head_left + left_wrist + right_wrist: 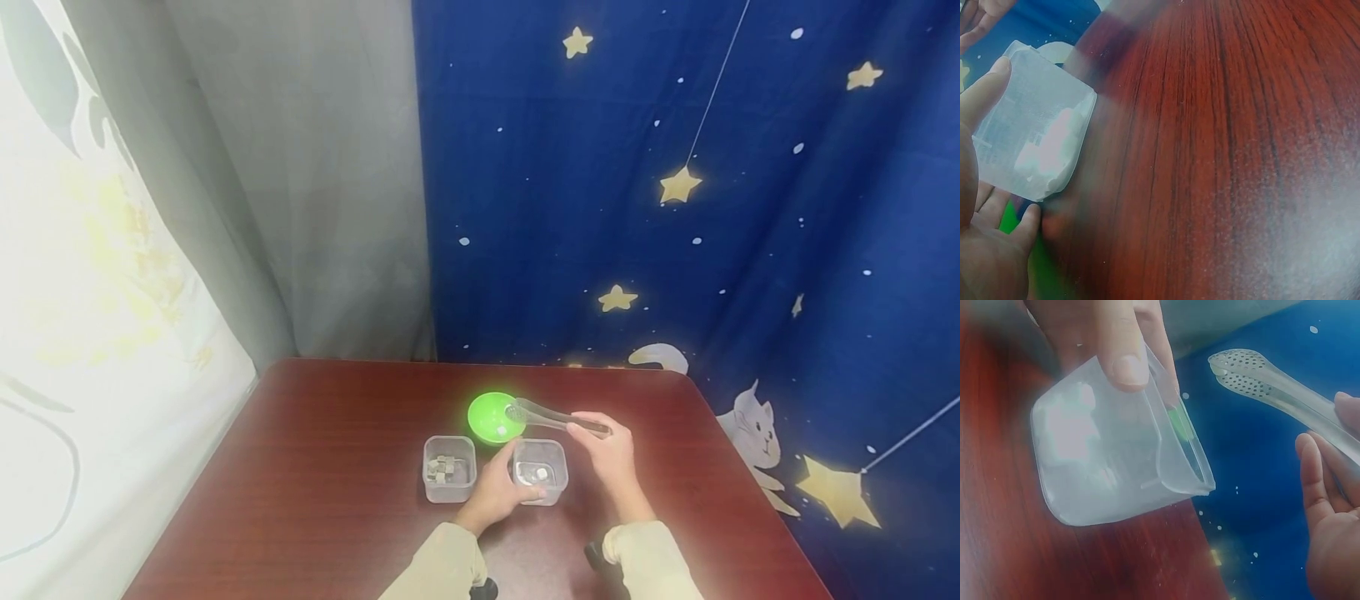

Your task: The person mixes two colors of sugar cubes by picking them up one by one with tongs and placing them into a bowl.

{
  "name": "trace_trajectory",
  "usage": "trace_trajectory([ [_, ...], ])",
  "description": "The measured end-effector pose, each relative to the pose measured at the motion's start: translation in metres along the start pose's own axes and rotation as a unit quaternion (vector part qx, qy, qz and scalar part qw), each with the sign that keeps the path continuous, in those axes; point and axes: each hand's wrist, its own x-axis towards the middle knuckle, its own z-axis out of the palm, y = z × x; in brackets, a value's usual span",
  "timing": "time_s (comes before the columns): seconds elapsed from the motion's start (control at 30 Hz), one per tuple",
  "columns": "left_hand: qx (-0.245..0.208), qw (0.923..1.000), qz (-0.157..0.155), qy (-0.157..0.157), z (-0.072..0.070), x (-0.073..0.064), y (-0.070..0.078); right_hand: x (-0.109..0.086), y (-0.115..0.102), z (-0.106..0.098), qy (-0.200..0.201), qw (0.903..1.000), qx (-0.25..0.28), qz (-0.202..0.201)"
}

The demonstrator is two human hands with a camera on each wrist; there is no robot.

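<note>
My left hand (495, 490) grips a clear plastic container (561, 467) by its sides, fingers at the far side and thumb at the near side. A small white cube (542, 473) lies inside it. With my right hand (613, 457) I hold clear plastic tongs (557, 416). Their perforated tips, nearly together in the right wrist view (1244, 372), are over the green bowl (485, 407) in the head view. In that bowl sits a whitish cube (502, 430). Whether anything is between the tips I cannot tell.
Left of my left hand stands a second clear container (471, 471) with several pale cubes (442, 470) in it. Everything rests on a reddish-brown wooden table (337, 467). Behind its far edge hang a grey curtain (352, 208) and a blue starry one (540, 208).
</note>
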Motion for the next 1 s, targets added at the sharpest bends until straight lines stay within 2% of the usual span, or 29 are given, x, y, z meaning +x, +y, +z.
trace_trajectory([
  [0.33,0.005,1.0000,0.007,0.001,0.001,0.000,-0.002,0.002,0.003,0.004,-0.002,0.9998,0.006,-0.018],
  [0.43,0.003,1.0000,0.007,0.001,0.001,0.000,-0.001,-0.003,-0.009,0.004,-0.008,0.9999,-0.007,-0.008],
  [0.53,0.003,0.9999,0.009,0.002,0.000,-0.001,-0.001,-0.003,-0.009,0.002,-0.010,0.9998,-0.014,0.006],
  [0.67,0.005,0.9999,0.010,0.004,0.001,-0.001,0.000,0.000,0.007,-0.002,-0.006,0.9998,-0.014,0.013],
  [0.87,0.003,0.9999,0.009,0.007,0.000,-0.002,0.001,-0.005,0.009,-0.008,-0.004,0.9996,-0.029,-0.007],
  [1.0,0.006,0.9999,0.011,0.007,0.000,-0.002,0.002,-0.009,0.010,-0.013,-0.007,0.9998,-0.019,-0.002],
])
